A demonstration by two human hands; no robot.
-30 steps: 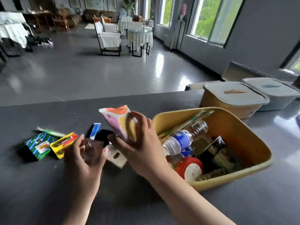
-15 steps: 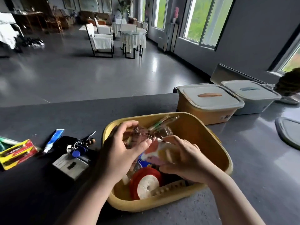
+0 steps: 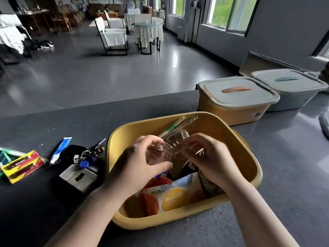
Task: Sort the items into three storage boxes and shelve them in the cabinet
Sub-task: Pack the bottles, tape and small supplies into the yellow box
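Observation:
An open yellow storage box (image 3: 252, 164) sits on the dark counter in front of me. Over it, my left hand (image 3: 142, 164) and my right hand (image 3: 208, 157) both grip a clear plastic package (image 3: 175, 144) with their fingers curled round its ends. Inside the box lie a white snack packet with a yellow and orange print (image 3: 170, 195), a red-lidded item (image 3: 150, 202), and green-striped wrapped sticks (image 3: 178, 123) against the far wall. Other contents are hidden under my hands.
Left of the box lie a key bunch with a blue tag (image 3: 85, 159), a grey card box (image 3: 78, 177), a blue-white tube (image 3: 61, 147), and a yellow-red packet (image 3: 21, 165). Two lidded boxes stand at the back right, orange (image 3: 236, 102) and pale blue (image 3: 290, 90).
The colourful snack packet went from my right hand into the yellow box. My left hand carried the clear package over the box, and now both hands hold it there.

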